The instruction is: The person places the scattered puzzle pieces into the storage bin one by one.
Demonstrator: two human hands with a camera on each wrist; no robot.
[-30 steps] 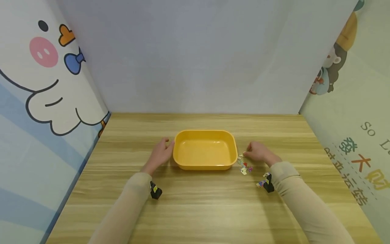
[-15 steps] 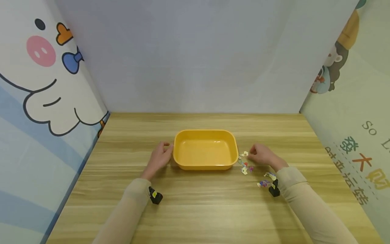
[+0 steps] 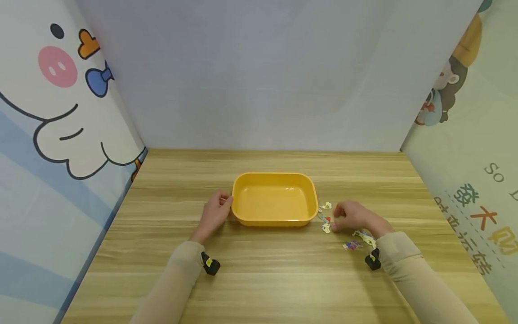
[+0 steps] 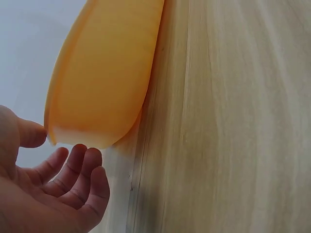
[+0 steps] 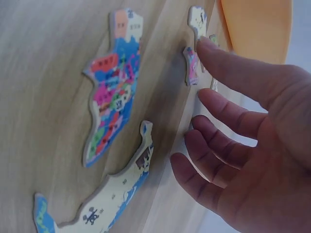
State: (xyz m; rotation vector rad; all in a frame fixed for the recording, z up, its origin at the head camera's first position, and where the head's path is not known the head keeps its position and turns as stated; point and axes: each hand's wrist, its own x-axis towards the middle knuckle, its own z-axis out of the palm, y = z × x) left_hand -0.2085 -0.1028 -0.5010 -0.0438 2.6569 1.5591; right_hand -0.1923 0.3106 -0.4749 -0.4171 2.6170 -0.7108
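Note:
A yellow plastic tray (image 3: 275,202) sits at the middle of the table. At its left end is my left hand (image 3: 214,212), with the thumb touching the rim and bent fingertips close under the tray's end in the left wrist view. My right hand (image 3: 353,216), fingers loosely bent and holding nothing, hovers right of the tray among flat map puzzle pieces. Its thumb tip lies near a cream piece (image 5: 198,22) and a small pink piece (image 5: 191,65). A multicoloured piece (image 5: 114,92) and a long cream piece (image 5: 107,199) lie nearer the right wrist.
The wood-grain table (image 3: 275,279) meets a plain grey-white back wall (image 3: 259,81). Cartoon-printed panels flank it on both sides. Several puzzle pieces, among them a cream piece (image 3: 326,228), cluster beside the tray's right end. Each wrist carries a small black camera.
My right hand has drawn back from the cream piece by the tray's corner and shifted right and nearer to me. My left hand stays at the tray's end, its fingers slightly more bent.

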